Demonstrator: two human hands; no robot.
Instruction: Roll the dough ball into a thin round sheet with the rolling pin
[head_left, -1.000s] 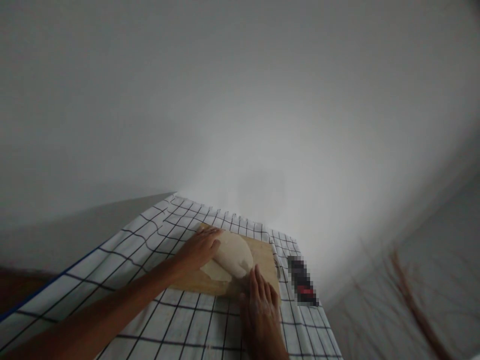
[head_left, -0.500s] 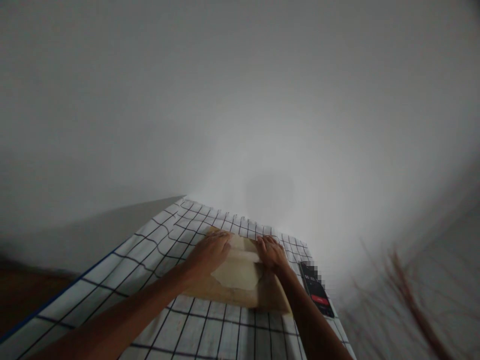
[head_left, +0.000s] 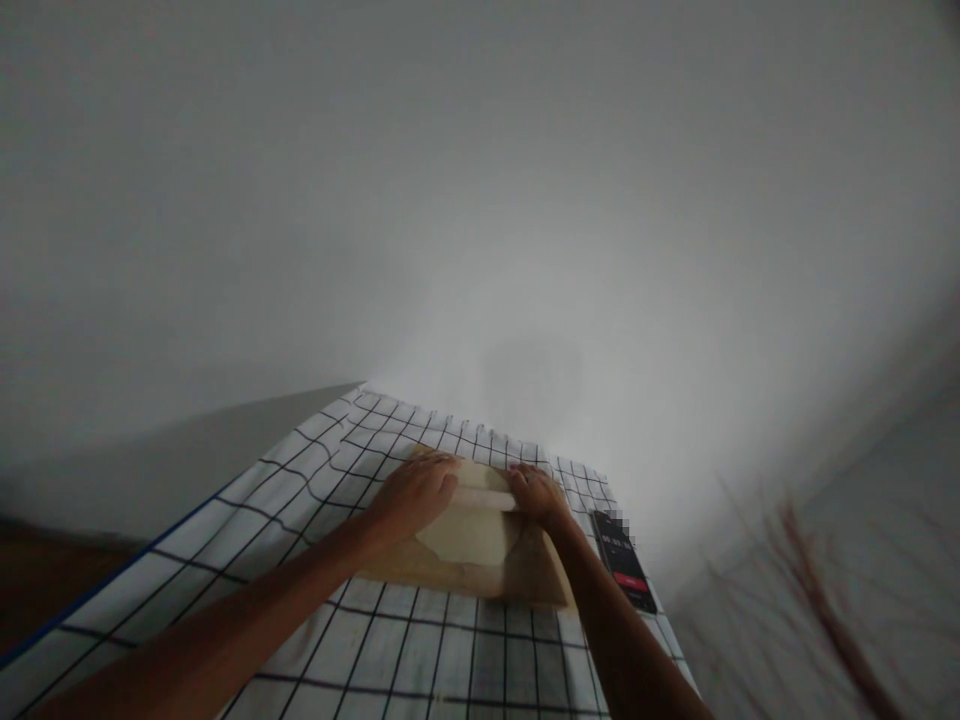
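A pale rolling pin point(head_left: 484, 499) lies crosswise on a flat, cream-coloured sheet of dough point(head_left: 463, 537). Under the dough is a wooden board point(head_left: 457, 577), tilted slightly in view. My left hand point(head_left: 418, 490) is closed over the pin's left end, its fingertips pointing to the far side. Over the right end, my right hand point(head_left: 537, 494) grips in the same way, knuckles up. Both hands hide the ends of the pin and parts of the dough's side edges.
A white cloth with black grid lines point(head_left: 375, 655) covers the table. On the right, beyond my right forearm, lies a phone point(head_left: 625, 562) with a dark screen and a red bar. A white wall point(head_left: 525, 250) rises behind; blurred brown twigs point(head_left: 814, 590) stand at right.
The whole scene sits slightly higher and farther left in view. Both hands remain on the rolling pin, which shows little movement relative to the board.
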